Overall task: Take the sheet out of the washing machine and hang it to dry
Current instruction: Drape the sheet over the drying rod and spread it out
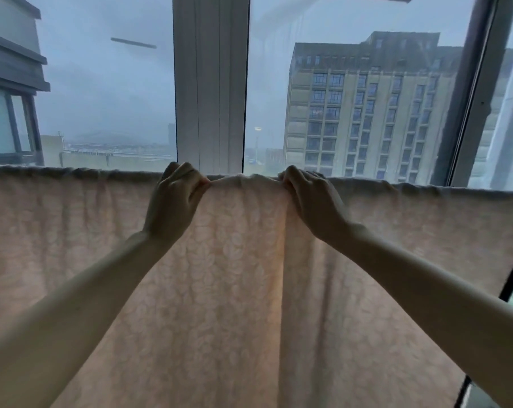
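1. The sheet (243, 290), pale pink with a faint leaf-like pattern, hangs spread across the full width of the frame. Its top fold runs as a nearly level line a little above the middle, and its cloth falls past the bottom edge.
2. Whatever carries the fold is hidden under the cloth.
3. The left hand (173, 201), just left of centre, grips the top fold with curled fingers, pinching the cloth at its fingertips.
4. The right hand (311, 201), just right of centre, grips the same fold, its fingers curled over the top edge.
5. Between the 2 hands the cloth bunches into a low hump, and a long vertical crease drops from each hand towards the bottom of the frame.
6. The 2 bare forearms (72, 304) reach up from the lower left and lower right corners.
7. Behind the sheet stands a window (267, 83). It has a broad white post (211, 83) at upper centre and a dark bar (470, 98) leaning at the upper right.
8. Through the glass, a tall beige building (367, 113) with many rows of windows fills the upper right.
9. Part of a grey building (11, 98) sits at the left edge, and hazy grey sky (108, 83) lies between the 2.
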`<action>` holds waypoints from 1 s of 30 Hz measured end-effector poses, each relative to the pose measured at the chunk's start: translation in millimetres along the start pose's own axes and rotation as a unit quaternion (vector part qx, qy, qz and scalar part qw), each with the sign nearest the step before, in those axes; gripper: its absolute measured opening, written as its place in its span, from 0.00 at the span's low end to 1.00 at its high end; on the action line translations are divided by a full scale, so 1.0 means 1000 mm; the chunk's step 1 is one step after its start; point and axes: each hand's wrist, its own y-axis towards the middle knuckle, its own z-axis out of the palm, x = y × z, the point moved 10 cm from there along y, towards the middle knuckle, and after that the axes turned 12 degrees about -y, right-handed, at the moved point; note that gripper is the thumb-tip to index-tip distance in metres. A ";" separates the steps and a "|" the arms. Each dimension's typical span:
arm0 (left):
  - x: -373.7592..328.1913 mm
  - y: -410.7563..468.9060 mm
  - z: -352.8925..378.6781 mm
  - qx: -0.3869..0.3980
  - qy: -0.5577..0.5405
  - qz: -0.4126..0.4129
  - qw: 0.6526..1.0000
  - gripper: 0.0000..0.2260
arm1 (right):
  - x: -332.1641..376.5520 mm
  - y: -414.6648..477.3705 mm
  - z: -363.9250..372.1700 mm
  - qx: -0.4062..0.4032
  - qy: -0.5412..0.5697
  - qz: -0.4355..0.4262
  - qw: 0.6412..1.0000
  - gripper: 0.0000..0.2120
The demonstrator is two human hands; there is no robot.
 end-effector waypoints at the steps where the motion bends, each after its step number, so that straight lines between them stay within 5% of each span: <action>1: -0.003 -0.005 0.000 0.001 0.006 0.016 1.000 0.08 | 0.003 -0.004 -0.002 -0.014 0.019 -0.012 1.000 0.05; 6: -0.005 -0.025 0.010 0.038 0.012 0.055 0.998 0.07 | 0.015 -0.026 -0.002 -0.038 0.021 -0.084 0.995 0.04; 12: -0.002 -0.058 0.038 0.112 0.018 0.046 0.992 0.02 | 0.013 -0.064 0.045 0.082 -0.044 -0.104 0.990 0.23; 14: -0.001 -0.069 0.046 0.136 0.022 0.043 0.989 0.02 | 0.013 -0.074 0.051 0.102 -0.069 -0.093 0.988 0.15; 21: -0.002 -0.077 0.054 0.206 0.042 0.045 0.977 0.03 | 0.030 -0.081 0.030 0.046 -0.104 -0.135 0.984 0.16; 23: -0.006 -0.063 0.043 0.194 0.045 0.056 0.978 0.04 | 0.034 -0.072 0.026 0.036 -0.097 -0.170 0.980 0.07; 25: -0.008 -0.039 0.024 0.149 0.040 0.065 0.986 0.05 | 0.036 -0.054 0.014 0.009 -0.076 -0.182 0.980 0.09; 30: 0.027 0.014 -0.020 0.042 0.070 -0.020 0.996 0.10 | 0.014 0.002 -0.009 -0.040 -0.088 -0.084 0.992 0.12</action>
